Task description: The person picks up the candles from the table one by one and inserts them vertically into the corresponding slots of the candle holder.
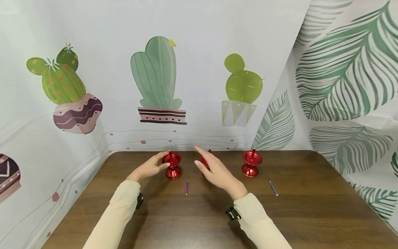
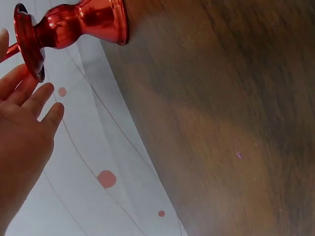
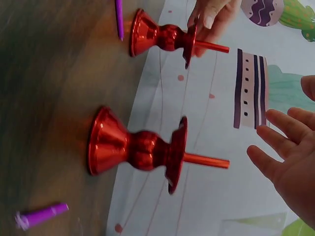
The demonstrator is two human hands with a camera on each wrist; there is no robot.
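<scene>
Three shiny red candle holders stand on the brown table, each with a wide dish and a thin red upright stick. My left hand (image 1: 151,167) is at the dish of the left candle holder (image 1: 173,172), thumb in front and other fingers behind the rim. The left wrist view shows its fingers (image 2: 37,101) loosely extended beside the dish. Over the middle candle holder (image 3: 147,150), partly hidden in the head view, my right hand (image 1: 219,174) hovers with fingers spread and nothing in it. The right candle holder (image 1: 250,166) stands apart from both hands.
A thin purple stick (image 1: 187,188) lies in front of the left and middle holders. Farther right is a slim blue stick (image 1: 273,188). A purple stick (image 3: 42,215) shows low in the right wrist view. A patterned cloth (image 1: 199,86) hangs behind the table.
</scene>
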